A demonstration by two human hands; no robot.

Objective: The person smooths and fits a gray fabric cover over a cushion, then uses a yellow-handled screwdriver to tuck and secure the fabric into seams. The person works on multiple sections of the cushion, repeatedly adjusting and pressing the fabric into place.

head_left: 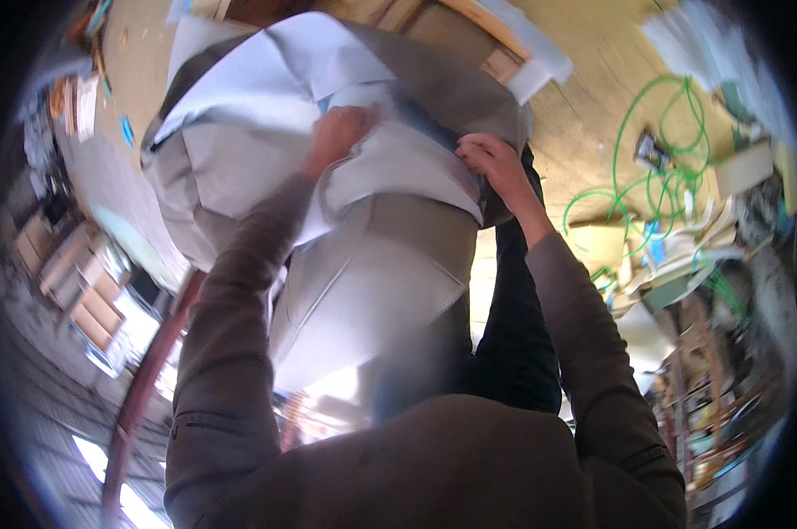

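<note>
- Two hands on it, and the pale grey cover point(240, 163) filled the space ahead of me, its bulky far part stretching widest from left to right.
- Here was the line that counted: a dark blue strip point(434, 130) slanted across the folds, its long axis running from far left to near right, with one hand off either end!
- My right hand point(495, 167) was clearly the nearer, its fingers point(469, 152) right up against the strip's near right end, where the cover's right edge came in.
- Those right fingers were curled and bunched together, but whether they were clamped on the edge or only pressing there, I couldn't tell.
- Over to the left, my left hand point(344, 132) lay among the cover's middle folds, left of the strip and a little farther off than the right.
- Motion blur there! Left fingertips smeared out, so I couldn't tell whether they were pinched together or apart.
- So the cover lay under and around both hands: a pale raised flap point(328, 53) on the far side of my left fingers, a broad fold of it between my wrists.
- On the near side, a seamed panel point(372, 264) ran out from beneath that fold toward my body, between my forearms.
- And well apart, away to the right, a green hose point(617, 141) lay in loose loops, touching neither hand.
</note>
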